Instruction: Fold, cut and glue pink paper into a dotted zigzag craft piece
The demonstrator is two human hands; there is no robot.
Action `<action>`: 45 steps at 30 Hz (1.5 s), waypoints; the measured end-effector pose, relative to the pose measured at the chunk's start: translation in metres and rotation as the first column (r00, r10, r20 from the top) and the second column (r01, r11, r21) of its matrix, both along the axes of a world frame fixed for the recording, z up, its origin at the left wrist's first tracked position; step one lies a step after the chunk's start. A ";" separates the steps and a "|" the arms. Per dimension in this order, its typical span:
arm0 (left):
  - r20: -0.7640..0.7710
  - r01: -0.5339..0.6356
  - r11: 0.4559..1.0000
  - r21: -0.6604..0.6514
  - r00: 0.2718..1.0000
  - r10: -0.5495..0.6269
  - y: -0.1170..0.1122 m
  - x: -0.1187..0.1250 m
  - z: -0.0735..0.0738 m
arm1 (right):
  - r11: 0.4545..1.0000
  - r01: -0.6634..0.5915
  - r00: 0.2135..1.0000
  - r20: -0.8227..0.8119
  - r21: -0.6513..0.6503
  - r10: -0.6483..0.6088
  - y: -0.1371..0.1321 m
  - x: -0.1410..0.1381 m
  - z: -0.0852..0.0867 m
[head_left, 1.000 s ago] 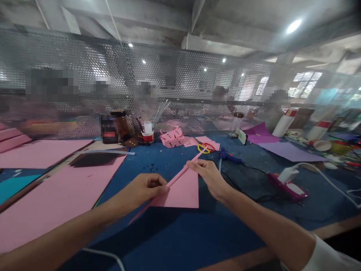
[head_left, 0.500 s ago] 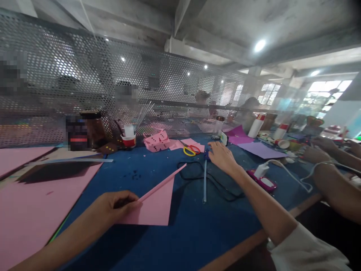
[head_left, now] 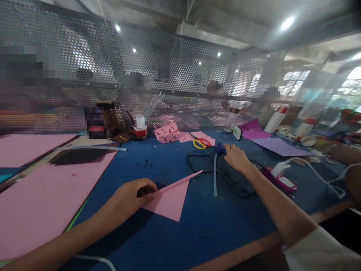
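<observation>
My left hand pinches a sheet of pink paper along one edge, which is rolled into a thin tube and points to the right. The loose part of the sheet hangs below as a triangle. My right hand has its fingers closed at a blue glue gun, partly hidden by them. A clear glue stick sticks out of the gun towards me. The gun's black cord loops over the blue table.
Scissors and a folded pink paper piece lie behind. Large pink sheets cover the left side. To the right are a magenta power strip, purple paper and another person's arm. A mesh screen stands behind.
My right hand has closed in on the glue gun, fingers now curled at it. My left hand still holds the rolled paper, now tilted a little differently. The camera view has turned left.
</observation>
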State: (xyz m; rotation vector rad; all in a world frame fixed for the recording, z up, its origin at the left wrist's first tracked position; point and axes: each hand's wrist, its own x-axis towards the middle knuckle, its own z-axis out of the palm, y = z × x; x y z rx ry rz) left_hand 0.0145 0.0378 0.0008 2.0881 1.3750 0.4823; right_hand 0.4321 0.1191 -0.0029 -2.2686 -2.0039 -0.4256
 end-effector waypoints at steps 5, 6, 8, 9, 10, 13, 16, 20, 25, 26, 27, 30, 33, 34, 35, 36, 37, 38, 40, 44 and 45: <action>0.006 0.027 0.998 0.056 1.000 -0.028 -0.004 -0.004 0.002 | 0.997 0.004 0.994 -0.112 0.082 0.006 -0.009 0.004 0.013; 0.003 0.022 0.998 0.055 1.000 -0.022 -0.005 -0.005 0.003 | 0.995 0.000 0.989 -0.147 0.102 0.015 -0.011 0.005 0.018; -0.014 0.012 0.997 0.070 1.000 -0.011 -0.007 -0.009 0.003 | 0.989 -0.012 0.974 -0.223 0.145 0.044 -0.011 0.005 0.026; -0.025 0.012 0.996 0.088 1.000 -0.009 -0.008 -0.012 0.003 | 0.986 -0.017 0.963 -0.262 0.169 0.062 -0.011 0.003 0.029; -0.038 0.015 0.994 0.111 0.999 -0.011 -0.009 -0.014 0.002 | 0.981 -0.026 0.950 -0.301 0.191 0.084 -0.010 0.001 0.032; -0.092 0.044 0.985 0.165 0.995 -0.029 -0.016 -0.022 0.001 | 0.971 -0.083 0.898 -0.406 0.224 0.170 -0.010 -0.015 0.036; -0.122 0.064 0.978 0.200 0.992 -0.040 -0.021 -0.027 0.000 | 0.963 -0.182 0.813 -0.520 0.198 0.260 -0.021 -0.045 0.038; -0.131 0.052 0.969 0.243 0.991 -0.020 -0.021 -0.029 -0.002 | 0.930 -0.336 0.507 -0.805 0.145 0.309 -0.052 -0.093 0.039; -0.102 0.075 0.969 0.233 0.993 -0.052 -0.017 -0.032 -0.005 | 0.798 -0.603 0.327 -0.913 -0.002 0.245 -0.086 -0.132 0.027; -0.101 0.079 0.969 0.233 0.993 -0.057 -0.017 -0.033 -0.005 | 0.770 -0.638 0.298 -0.924 -0.007 0.238 -0.089 -0.136 0.023; -0.102 0.082 0.970 0.230 0.993 -0.060 -0.017 -0.033 -0.005 | 0.748 -0.664 0.290 -0.927 -0.015 0.238 -0.091 -0.138 0.020; -0.105 0.072 0.973 0.218 0.993 -0.050 -0.017 -0.032 -0.005 | 0.724 -0.689 0.336 -0.901 -0.036 0.275 -0.093 -0.141 0.013; -0.069 0.055 0.976 0.210 0.997 -0.041 -0.017 -0.031 -0.005 | 0.722 -0.691 0.374 -0.870 -0.031 0.320 -0.095 -0.142 0.015; -0.049 0.051 0.976 0.213 0.998 -0.042 -0.017 -0.031 -0.005 | 0.713 -0.701 0.372 -0.867 -0.027 0.332 -0.096 -0.143 0.017; -0.031 0.047 0.975 0.217 0.999 -0.041 -0.017 -0.031 -0.006 | 0.698 -0.716 0.364 -0.866 -0.026 0.341 -0.097 -0.143 0.019; -0.018 0.043 0.975 0.220 0.999 -0.040 -0.017 -0.031 -0.006 | 0.683 -0.730 0.356 -0.868 -0.027 0.347 -0.098 -0.144 0.021; -0.006 0.039 0.975 0.221 0.999 -0.039 -0.018 -0.031 -0.007 | 0.669 -0.743 0.350 -0.870 -0.030 0.349 -0.099 -0.145 0.023; 0.002 0.036 0.975 0.220 0.999 -0.037 -0.018 -0.031 -0.007 | 0.661 -0.750 0.349 -0.870 -0.037 0.348 -0.100 -0.145 0.024; 0.013 0.035 0.975 0.218 0.999 -0.039 -0.018 -0.031 -0.007 | 0.659 -0.750 0.364 -0.864 -0.051 0.347 -0.102 -0.146 0.024; 0.022 0.051 0.971 0.234 0.998 -0.058 -0.017 -0.031 -0.007 | 0.658 -0.750 0.401 -0.838 -0.068 0.370 -0.103 -0.146 0.022; 0.026 0.055 0.970 0.237 0.998 -0.063 -0.017 -0.031 -0.007 | 0.652 -0.755 0.405 -0.832 -0.071 0.378 -0.103 -0.146 0.022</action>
